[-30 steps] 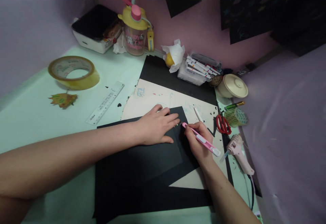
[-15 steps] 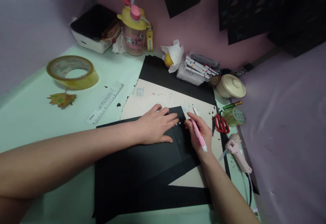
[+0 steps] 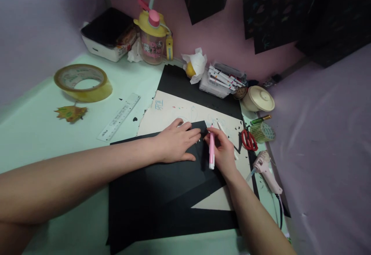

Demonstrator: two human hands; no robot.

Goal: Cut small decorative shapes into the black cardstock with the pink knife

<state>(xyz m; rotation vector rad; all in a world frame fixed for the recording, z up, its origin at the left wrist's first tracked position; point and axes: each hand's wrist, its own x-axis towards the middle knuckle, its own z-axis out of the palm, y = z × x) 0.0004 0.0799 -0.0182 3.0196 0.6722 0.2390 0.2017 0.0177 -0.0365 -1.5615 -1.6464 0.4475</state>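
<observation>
Far left: a roll of yellowish tape (image 3: 83,82) lies flat on the pale green desk (image 3: 43,131), a small leaf-shaped cutout (image 3: 70,113) just in front of it.
Middle left: a clear ruler (image 3: 119,117) lies at a slant.
Back wall: a yellow-lidded drinking bottle (image 3: 153,34) stands beside a white box with a black top (image 3: 108,32).
Back right: a tray of markers (image 3: 222,80), then a cream lidded bowl (image 3: 257,98).
Right edge: red scissors (image 3: 248,140) lie near a pink glue gun (image 3: 265,170).
</observation>
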